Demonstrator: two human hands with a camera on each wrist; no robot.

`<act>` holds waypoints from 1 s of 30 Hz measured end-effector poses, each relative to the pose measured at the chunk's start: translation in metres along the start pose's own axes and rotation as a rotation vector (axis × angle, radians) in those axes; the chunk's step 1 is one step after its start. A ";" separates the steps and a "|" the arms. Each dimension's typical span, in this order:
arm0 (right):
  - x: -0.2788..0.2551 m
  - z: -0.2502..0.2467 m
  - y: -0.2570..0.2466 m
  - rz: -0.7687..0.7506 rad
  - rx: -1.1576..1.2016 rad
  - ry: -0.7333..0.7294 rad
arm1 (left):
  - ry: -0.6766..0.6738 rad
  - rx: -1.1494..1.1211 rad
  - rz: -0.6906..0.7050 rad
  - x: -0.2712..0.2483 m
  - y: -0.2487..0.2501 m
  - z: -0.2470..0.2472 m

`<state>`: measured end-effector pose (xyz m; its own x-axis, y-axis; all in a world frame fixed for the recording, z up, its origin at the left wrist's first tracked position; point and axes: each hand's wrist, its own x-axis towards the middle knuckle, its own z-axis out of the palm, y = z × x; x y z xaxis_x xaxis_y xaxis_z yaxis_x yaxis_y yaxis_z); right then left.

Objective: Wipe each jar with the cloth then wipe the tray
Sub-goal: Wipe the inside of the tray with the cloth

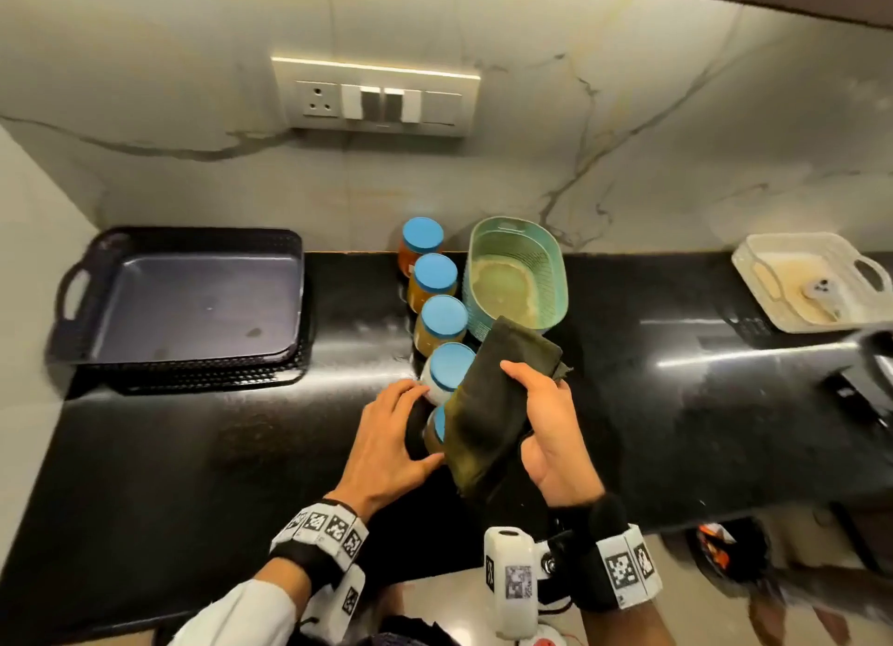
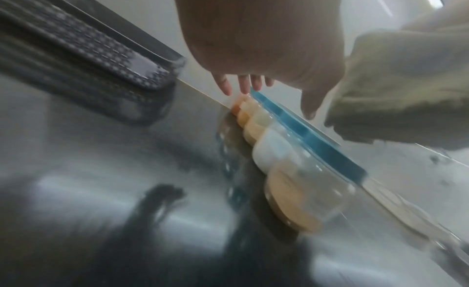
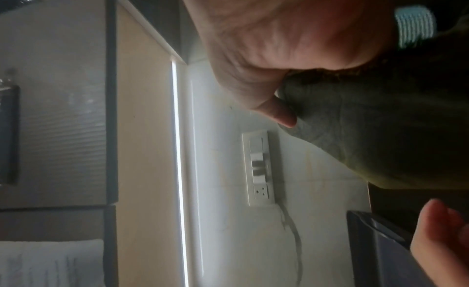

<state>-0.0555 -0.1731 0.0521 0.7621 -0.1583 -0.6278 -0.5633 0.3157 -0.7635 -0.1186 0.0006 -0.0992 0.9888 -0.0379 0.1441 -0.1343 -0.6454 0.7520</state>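
The wide dark plastic tray with side handles [image 1: 188, 297] sat on the black shiny counter [image 1: 676, 404], well to the left of everything else, with nothing in it. It looked not yet wiped, and a small spot showed on its floor.

The oval green plastic basket [image 1: 517, 278] stood near the wall, just beside the jars. A white basket [image 1: 812, 283] sat far off to the right.

The folded dark green cloth [image 1: 488, 413] was in the right hand [image 1: 551, 433]. The thumb lay on top of the cloth and the fingers were curled under it, so that hand gripped the cloth. The cloth lay over the lid of the nearest jar.

Five small clear jars with blue lids [image 1: 437, 317] stood in a tight row, from the wall to the front. They touched or almost touched each other.

The nearest jar [image 1: 435, 435] was at the front end of the row. The left hand [image 1: 391, 442] had its fingers and thumb curled round that jar and held it.

What could go wrong? The jars stood so close that a bump from the cloth or a hand could knock the next jar [image 1: 447, 370] over, and it could push the others down like dominoes. The smooth jar could slip from the left hand if the cloth rubbed hard. A loose end of cloth could catch a lid and drag a jar along.
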 end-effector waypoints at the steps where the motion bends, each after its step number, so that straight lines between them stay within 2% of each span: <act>1: 0.000 0.011 0.000 0.005 -0.007 -0.034 | 0.064 0.005 -0.028 -0.003 -0.008 -0.012; 5: -0.002 0.053 0.011 0.089 -0.096 -0.147 | 0.386 0.067 -0.167 0.000 -0.050 -0.055; 7: 0.000 0.077 0.024 0.136 -0.160 -0.187 | 0.439 0.188 -0.244 0.001 -0.076 -0.082; 11: -0.001 0.122 0.058 0.176 -0.241 -0.254 | 0.299 0.459 -0.389 -0.005 -0.119 -0.130; 16: -0.008 0.159 0.087 0.188 -0.269 -0.256 | -0.018 0.609 -0.577 -0.022 -0.149 -0.156; 18: -0.010 0.167 0.092 0.177 -0.277 -0.221 | -0.088 0.643 -0.579 -0.030 -0.147 -0.157; 25: -0.025 0.182 0.101 0.113 -0.267 -0.147 | -0.074 0.603 -0.459 -0.076 -0.108 -0.140; 28: -0.036 0.183 0.099 0.030 -0.316 -0.137 | 0.129 0.410 -0.341 -0.106 -0.105 -0.132; 30: -0.046 0.184 0.097 -0.060 -0.365 -0.151 | 0.296 0.325 -0.329 -0.119 -0.109 -0.138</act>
<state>-0.0868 0.0373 0.0346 0.8199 -0.0182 -0.5722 -0.5724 -0.0475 -0.8186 -0.2311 0.1811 -0.1093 0.9085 0.3918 0.1456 0.2520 -0.7913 0.5571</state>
